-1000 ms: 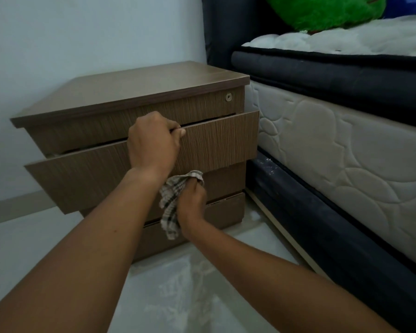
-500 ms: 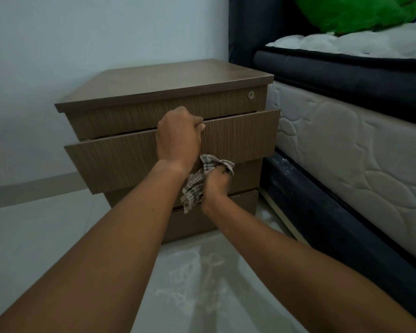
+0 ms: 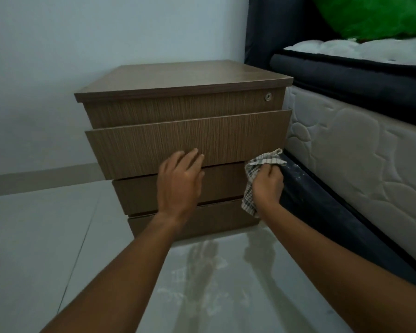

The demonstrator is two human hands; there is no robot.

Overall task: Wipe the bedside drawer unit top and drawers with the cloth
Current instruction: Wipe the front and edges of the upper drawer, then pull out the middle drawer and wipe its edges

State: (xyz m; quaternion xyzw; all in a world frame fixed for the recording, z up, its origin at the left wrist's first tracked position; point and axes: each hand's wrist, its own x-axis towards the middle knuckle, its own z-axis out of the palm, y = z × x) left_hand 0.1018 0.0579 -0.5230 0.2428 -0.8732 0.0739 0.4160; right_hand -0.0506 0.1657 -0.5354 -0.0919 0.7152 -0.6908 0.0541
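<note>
Left hand (image 3: 179, 183) flat, fingers straight, fingertips on lower edge of protruding drawer (image 3: 178, 143). Right hand (image 3: 267, 186) fisted round checked cloth (image 3: 264, 161), at drawer's lower right corner, just beside bed (image 3: 346, 145).

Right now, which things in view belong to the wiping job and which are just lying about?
Job: brown wood-grain bedside drawer unit; its protruding second drawer; checked grey-and-white cloth, gripped by the right hand; left hand, fingers straight on that drawer front.
Lying about: quilted white mattress; green plush item; dark bed base; glossy tiled floor.
</note>
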